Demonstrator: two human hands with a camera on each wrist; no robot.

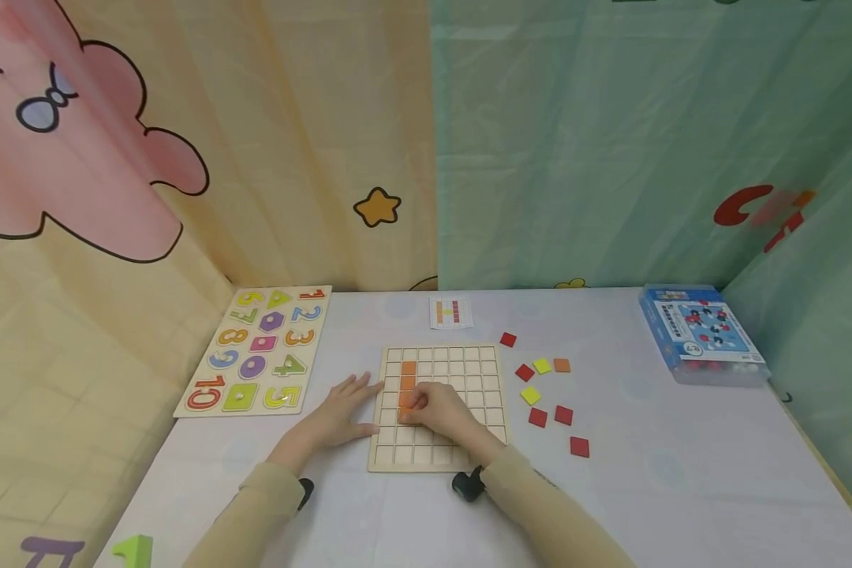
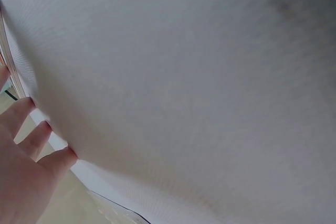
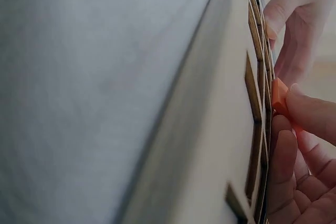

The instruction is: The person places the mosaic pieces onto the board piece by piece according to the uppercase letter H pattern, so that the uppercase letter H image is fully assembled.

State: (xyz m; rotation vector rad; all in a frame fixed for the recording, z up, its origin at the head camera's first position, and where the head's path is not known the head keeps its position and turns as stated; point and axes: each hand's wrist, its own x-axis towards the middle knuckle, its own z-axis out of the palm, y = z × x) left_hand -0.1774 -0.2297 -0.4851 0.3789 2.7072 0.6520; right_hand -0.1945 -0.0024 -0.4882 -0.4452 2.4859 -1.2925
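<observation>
A square wooden grid board (image 1: 383,455) lies on the table, with a column of orange square tiles (image 1: 408,368) in its left part. My left hand (image 1: 335,416) rests at the board's left side, fingers spread, fingertips at its edge; in the left wrist view the fingers (image 2: 59,158) reach down to the white tabletop. Over the lower end of the column, my right hand (image 1: 442,409) pinches an orange tile (image 3: 279,96) between thumb and fingers. That tile looks tilted against the grid in the right wrist view; the fingers hide part of it.
Right of the board lie several loose red tiles (image 1: 579,447), two yellow tiles (image 1: 530,396) and an orange tile (image 1: 562,365). A small pattern card (image 1: 442,314) is behind the board. A number puzzle (image 1: 255,379) lies left, a plastic box (image 1: 706,335) back right, a green block (image 1: 136,550) front left.
</observation>
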